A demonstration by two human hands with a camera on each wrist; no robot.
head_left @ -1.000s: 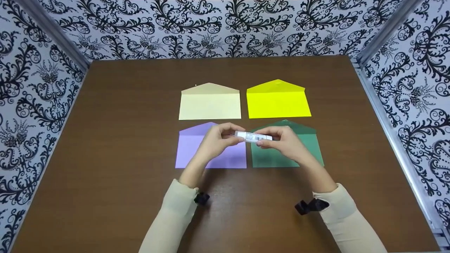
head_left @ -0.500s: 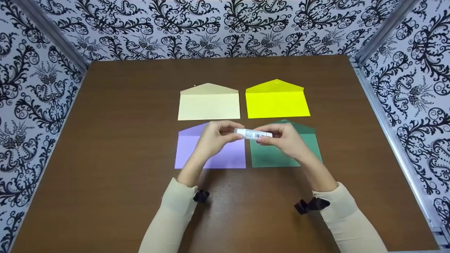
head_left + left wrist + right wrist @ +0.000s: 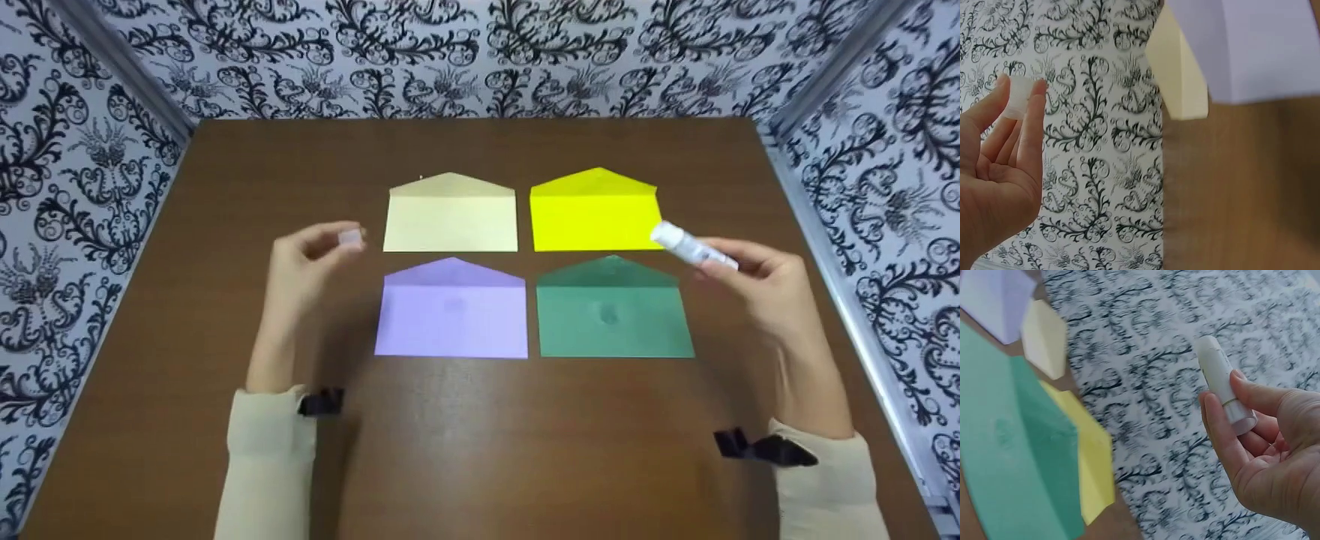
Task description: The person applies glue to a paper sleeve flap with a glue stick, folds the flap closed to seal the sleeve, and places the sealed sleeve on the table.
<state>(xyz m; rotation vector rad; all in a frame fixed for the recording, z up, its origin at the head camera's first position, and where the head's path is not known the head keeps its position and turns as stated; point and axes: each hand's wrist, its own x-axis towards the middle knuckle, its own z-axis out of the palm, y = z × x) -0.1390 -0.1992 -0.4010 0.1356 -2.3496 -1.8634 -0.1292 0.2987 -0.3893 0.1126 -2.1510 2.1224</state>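
Note:
Between thumb and fingertips, my left hand (image 3: pixel 304 262) pinches a small translucent white cap (image 3: pixel 1018 97), held up left of the envelopes. My right hand (image 3: pixel 765 289) grips an uncapped white glue stick (image 3: pixel 1220 379) by its lower part, its bare end tilted up and left, overlapping the yellow envelope's corner in the head view. Four-sided paper envelopes with raised flaps lie in two rows: a cream envelope (image 3: pixel 450 221) and a yellow envelope (image 3: pixel 594 221) behind, a purple envelope (image 3: pixel 451 322) and a green envelope (image 3: pixel 615 322) in front.
The brown wooden table (image 3: pixel 480 435) carries the envelopes near its middle. Patterned black-and-white panels (image 3: pixel 450 60) enclose its back and sides, with metal rails (image 3: pixel 847 315) along the edges. Each wrist wears a black strap (image 3: pixel 321 403).
The cap has come off the glue stick. My hands have moved apart, the left one leftward with the cap, the right one rightward with the stick, uncovering the purple and green envelopes.

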